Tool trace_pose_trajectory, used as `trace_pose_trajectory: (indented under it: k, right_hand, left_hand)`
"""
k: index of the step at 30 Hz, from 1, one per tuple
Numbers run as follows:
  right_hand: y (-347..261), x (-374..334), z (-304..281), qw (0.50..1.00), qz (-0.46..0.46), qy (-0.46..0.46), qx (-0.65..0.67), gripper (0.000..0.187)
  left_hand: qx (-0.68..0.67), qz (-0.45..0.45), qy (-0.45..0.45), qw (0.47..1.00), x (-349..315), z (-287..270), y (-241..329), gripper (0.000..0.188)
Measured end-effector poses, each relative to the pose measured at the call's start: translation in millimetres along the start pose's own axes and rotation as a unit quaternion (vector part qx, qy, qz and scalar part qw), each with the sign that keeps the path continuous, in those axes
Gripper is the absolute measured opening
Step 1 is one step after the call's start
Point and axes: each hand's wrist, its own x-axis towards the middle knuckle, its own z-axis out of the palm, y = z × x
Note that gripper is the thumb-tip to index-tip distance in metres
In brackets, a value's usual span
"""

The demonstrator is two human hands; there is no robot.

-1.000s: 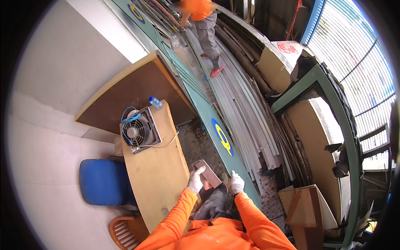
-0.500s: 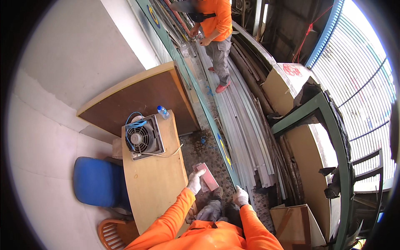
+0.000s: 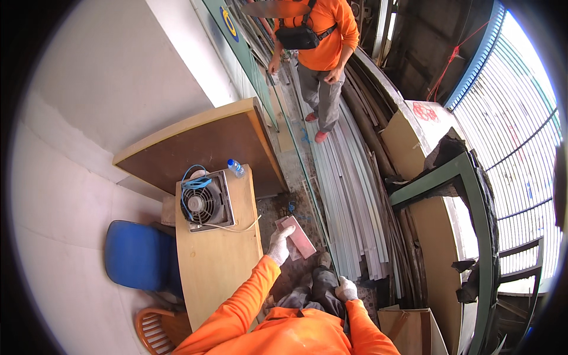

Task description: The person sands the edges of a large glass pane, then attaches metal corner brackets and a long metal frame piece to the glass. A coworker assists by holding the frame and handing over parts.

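In a white-gloved grip, my left hand [image 3: 279, 244] holds a flat pink rectangular piece [image 3: 299, 236] beside the table's edge. Something clear and wrinkled shows next to that piece. My right hand [image 3: 346, 289], also gloved, is closed on the near end of a long greenish glass pane [image 3: 318, 220]. The pane runs away from me toward the far left and is seen almost edge-on. A round blue and yellow sticker [image 3: 229, 23] marks its far part. How my right fingers wrap the edge is partly hidden.
A wooden table [image 3: 219, 260] at left carries a fan [image 3: 201, 203] and a water bottle [image 3: 235, 168]. Behind it leans a brown board [image 3: 207, 145]; a blue chair [image 3: 139, 255] stands beside it. Long metal bars [image 3: 349, 195] lie at right. A co-worker [image 3: 322, 59] stands on them.
The pane has turned nearly edge-on, and its near end has come closer with my right hand. The pink piece has shifted slightly right. The co-worker now faces me, hands apart.
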Motion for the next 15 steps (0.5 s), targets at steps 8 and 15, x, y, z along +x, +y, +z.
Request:
trace_pose_trajectory:
  k: [8,15]
  right_hand:
    - [-2,31,-14,0.999,-0.034,0.029,0.025,0.030]
    - [-32,80,-34,0.998,-0.026,0.042,0.041,0.030]
  left_hand:
    - [0.084,-0.008,0.009,0.996,62,52,0,0.021]
    - [0.118,-0.007,-0.011,0.993,86,93,21,0.018]
